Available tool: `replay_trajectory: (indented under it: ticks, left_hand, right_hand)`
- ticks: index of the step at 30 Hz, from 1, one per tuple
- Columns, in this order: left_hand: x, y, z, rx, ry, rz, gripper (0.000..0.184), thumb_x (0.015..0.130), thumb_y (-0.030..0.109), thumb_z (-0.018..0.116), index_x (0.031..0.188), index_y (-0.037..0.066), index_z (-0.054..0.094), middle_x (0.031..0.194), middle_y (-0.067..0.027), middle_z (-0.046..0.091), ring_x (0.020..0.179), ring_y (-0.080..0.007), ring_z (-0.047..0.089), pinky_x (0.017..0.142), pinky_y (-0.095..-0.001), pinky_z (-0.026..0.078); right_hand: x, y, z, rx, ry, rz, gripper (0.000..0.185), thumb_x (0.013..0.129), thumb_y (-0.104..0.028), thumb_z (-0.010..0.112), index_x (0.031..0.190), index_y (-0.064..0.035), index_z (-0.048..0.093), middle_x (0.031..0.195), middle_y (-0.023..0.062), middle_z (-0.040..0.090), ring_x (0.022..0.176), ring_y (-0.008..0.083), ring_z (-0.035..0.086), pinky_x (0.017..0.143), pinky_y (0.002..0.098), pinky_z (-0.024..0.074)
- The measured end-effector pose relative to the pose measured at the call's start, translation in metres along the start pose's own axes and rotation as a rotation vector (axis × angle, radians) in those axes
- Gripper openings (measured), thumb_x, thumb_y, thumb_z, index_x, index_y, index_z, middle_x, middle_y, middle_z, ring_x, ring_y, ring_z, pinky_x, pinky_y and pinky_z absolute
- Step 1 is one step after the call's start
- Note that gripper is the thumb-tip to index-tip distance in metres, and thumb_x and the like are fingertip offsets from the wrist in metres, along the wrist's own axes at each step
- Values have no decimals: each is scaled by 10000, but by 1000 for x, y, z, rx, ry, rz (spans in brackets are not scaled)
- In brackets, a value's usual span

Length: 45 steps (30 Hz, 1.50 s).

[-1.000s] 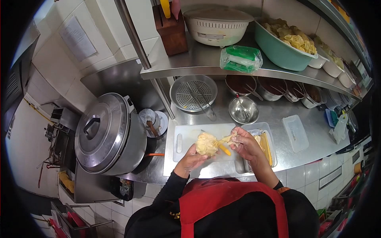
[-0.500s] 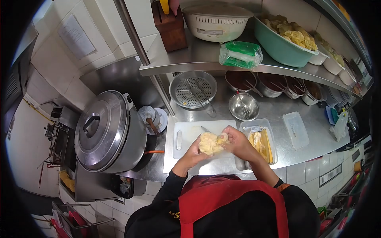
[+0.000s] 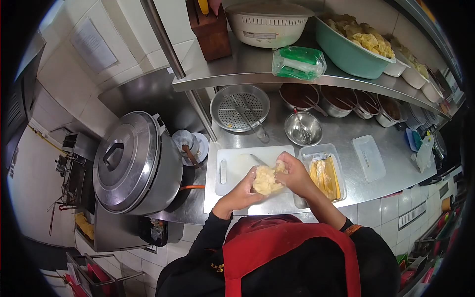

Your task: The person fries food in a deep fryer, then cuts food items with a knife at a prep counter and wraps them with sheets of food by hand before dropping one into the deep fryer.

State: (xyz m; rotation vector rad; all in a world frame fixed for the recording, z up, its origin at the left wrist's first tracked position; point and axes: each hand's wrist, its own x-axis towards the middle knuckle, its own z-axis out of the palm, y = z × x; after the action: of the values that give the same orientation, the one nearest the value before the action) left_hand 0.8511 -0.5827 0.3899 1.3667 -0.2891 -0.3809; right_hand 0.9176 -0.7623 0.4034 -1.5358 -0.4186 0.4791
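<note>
Above the white cutting board [image 3: 235,187], my left hand [image 3: 243,194] cups a pale yellow, lumpy piece of food [image 3: 266,181] whose kind I cannot make out. From the other side my right hand [image 3: 297,177] closes its fingers on the upper right of the same piece. A knife blade [image 3: 257,160] shows on the board behind my hands; its handle is hidden. Just right of my right hand stands a clear plastic container [image 3: 341,194] with yellow strips or slices [image 3: 324,178] in it.
A big lidded pot [image 3: 136,163] stands left. Behind the board are a perforated pan [image 3: 227,106] with tongs and a steel bowl [image 3: 314,121] with a whisk. A plastic lid [image 3: 368,158] lies right. The steel shelf [image 3: 247,79] overhangs the back, carrying a green tub [image 3: 346,54].
My hands and the pale yellow piece have shifted slightly right. The piece is turned a little, and my right fingers have moved on its upper right part.
</note>
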Motion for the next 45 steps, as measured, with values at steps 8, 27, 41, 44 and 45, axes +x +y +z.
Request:
replay_trajectory:
  ticks: [8, 27, 41, 44, 45]
  left_hand:
    - [-4, -10, -2, -145, -9, -18, 826, 737, 11, 614, 1363, 6, 76, 1263, -80, 379, 1165, -153, 393, 947, -287, 340]
    - [-2, -19, -9, -886, -146, 99, 591, 794, 89, 464, 1331, -4, 236, 1275, -198, 399, 1153, -366, 432, 890, -426, 414]
    - [1, -24, -7, -1049, -116, 121, 505, 802, 129, 405, 1272, -40, 328, 1222, -210, 446, 1050, -359, 497, 799, -410, 451]
    - [2, -31, -8, -1082, -102, 113, 521, 778, 154, 405, 1262, -30, 349, 1212, -202, 458, 1024, -358, 502, 752, -395, 453]
    - [3, -32, -8, -1093, -100, 111, 527, 769, 163, 404, 1258, -26, 356, 1208, -199, 462, 1014, -358, 504, 736, -389, 453]
  right_hand:
    - [2, 6, 0, 301, 17, 18, 208, 679, 66, 519, 831, -57, 448, 714, 21, 515, 607, 93, 515, 549, 216, 417]
    - [-5, -16, -3, 268, -202, -91, 241, 765, 19, 550, 990, -28, 476, 880, 36, 535, 736, 97, 546, 645, 234, 441]
    - [-10, -11, 11, -706, 169, -644, 177, 689, -52, 574, 861, -13, 554, 814, 130, 530, 742, 305, 548, 660, 362, 465]
    - [-12, -10, 13, -722, 194, -635, 176, 685, -58, 572, 851, -8, 542, 796, 133, 519, 734, 303, 542, 650, 369, 463]
    - [-12, -10, 13, -725, 199, -619, 173, 686, -61, 571, 847, -6, 538, 792, 134, 517, 733, 303, 540, 648, 370, 462]
